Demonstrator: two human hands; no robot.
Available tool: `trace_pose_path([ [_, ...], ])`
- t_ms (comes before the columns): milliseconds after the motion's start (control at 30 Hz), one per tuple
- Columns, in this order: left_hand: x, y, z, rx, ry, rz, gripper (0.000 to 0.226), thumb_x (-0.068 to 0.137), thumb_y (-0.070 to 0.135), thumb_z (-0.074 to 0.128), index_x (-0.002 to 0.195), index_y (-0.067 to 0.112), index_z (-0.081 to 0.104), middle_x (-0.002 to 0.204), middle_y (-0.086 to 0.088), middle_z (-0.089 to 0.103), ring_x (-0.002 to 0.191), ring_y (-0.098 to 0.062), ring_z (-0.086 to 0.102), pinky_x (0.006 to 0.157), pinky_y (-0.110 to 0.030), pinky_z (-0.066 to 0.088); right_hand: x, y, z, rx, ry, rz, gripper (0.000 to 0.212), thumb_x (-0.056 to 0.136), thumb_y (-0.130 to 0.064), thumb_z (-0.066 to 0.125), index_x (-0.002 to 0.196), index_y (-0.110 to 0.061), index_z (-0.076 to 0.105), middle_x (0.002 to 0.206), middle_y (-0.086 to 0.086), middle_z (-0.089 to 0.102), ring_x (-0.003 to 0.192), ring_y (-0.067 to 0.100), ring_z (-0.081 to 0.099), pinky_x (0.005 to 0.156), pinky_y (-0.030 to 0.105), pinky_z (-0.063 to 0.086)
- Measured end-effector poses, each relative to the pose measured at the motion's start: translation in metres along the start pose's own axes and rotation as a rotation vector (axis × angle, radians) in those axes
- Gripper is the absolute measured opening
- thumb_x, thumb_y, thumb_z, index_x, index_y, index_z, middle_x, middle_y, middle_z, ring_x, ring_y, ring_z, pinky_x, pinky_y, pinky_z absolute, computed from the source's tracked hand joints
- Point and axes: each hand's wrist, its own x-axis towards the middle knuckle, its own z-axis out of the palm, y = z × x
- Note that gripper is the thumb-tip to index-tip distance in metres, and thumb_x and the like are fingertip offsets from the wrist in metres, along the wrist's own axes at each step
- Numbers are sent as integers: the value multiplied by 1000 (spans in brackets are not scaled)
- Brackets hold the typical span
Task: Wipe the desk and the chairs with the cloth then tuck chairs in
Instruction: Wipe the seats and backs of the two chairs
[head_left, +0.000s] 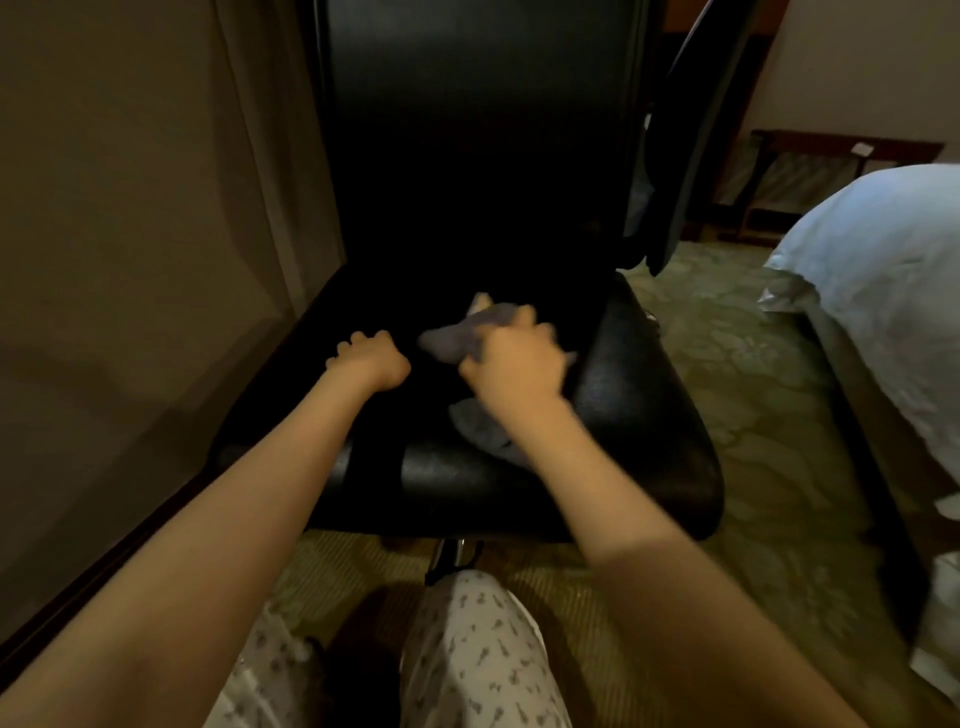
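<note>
A black leather office chair with a tall backrest faces me. My right hand presses a grey cloth onto the middle of the seat; it looks motion-blurred. The cloth sticks out beyond the fingers and below the wrist. My left hand rests on the seat to the cloth's left, fingers curled, holding nothing. The desk is out of view.
A beige wall and curtain stand close on the left. A bed with white bedding is on the right, with patterned carpet between it and the chair. A luggage rack stands at the far right wall. My patterned trousers are in the foreground.
</note>
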Motion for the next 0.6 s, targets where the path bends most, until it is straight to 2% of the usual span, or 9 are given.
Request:
trace_pose_path([
  [67, 3, 6, 6, 6, -16, 13, 55, 98, 29, 37, 147, 12, 20, 151, -21, 18, 137, -42, 20, 112, -48, 25, -21, -13, 13, -46, -68, -111, 44, 93, -35, 51, 133, -15, 48, 136, 15, 36, 123, 37, 39, 93, 43, 40],
  [133, 5, 5, 9, 32, -27, 13, 56, 99, 32, 35, 148, 13, 15, 152, -20, 14, 137, -42, 18, 111, -48, 25, -35, -2, 15, -53, -72, -131, 40, 95, -33, 47, 132, -17, 48, 137, 16, 33, 125, 36, 35, 93, 42, 38],
  [300, 5, 0, 7, 98, -61, 39, 57, 101, 35, 32, 149, 14, 11, 153, -19, 7, 139, -44, 12, 113, -53, 21, -19, 81, 2, -139, -15, 111, 42, 90, -37, 53, 129, -21, 53, 133, 13, 37, 119, 35, 41, 92, 40, 40],
  [467, -5, 25, 7, 112, -62, 52, 63, 98, 35, 38, 150, 14, 8, 152, -23, 10, 138, -44, 14, 113, -56, 19, -11, 162, -22, -218, -16, 465, 41, 93, -33, 54, 128, -12, 55, 131, 14, 40, 118, 35, 44, 90, 40, 43],
  [533, -9, 39, 10, 111, -44, 110, 62, 97, 34, 39, 149, 13, 11, 151, -22, 15, 137, -43, 18, 113, -53, 22, -12, 177, -33, -220, -1, 532, 38, 94, -32, 54, 126, -11, 57, 132, 16, 39, 120, 36, 43, 90, 41, 43],
  [600, -11, 55, 15, 105, -31, 148, 60, 97, 32, 39, 148, 10, 16, 151, -21, 19, 137, -40, 22, 112, -50, 24, -12, 175, -42, -174, 56, 502, 40, 92, -34, 56, 125, -12, 57, 130, 16, 39, 118, 37, 43, 88, 41, 44],
])
